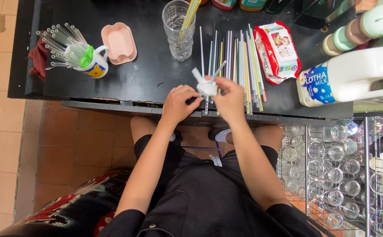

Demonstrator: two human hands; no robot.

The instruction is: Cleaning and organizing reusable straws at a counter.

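A white wipe [207, 87] is held pinched between the left hand [179, 103] and the right hand [231, 100], just above the near edge of the black counter [147, 74]. The fingers of both hands are closed on the wipe, and a pale straw [217, 72] is seen wrapped in it, its long axis rising up and away from the hands, tilted slightly to the right. The right hand is observed nearer the straw's shaft; the left hand is clamped on the wipe's nearer fold. Directly beyond the hands a row of coloured straws [239, 61] is laid on the counter, long axes running away from the person. A clear glass [178, 30] with straws in it stands farther off, slightly left. A packet of wet wipes [277, 50] lies beyond and to the right, and a milk jug [353, 74] farther right. Well to the left a mug of clear straws [86, 59] and a pink dish [119, 42] are noted. Open counter is found left of the left hand; the right side is crowded.
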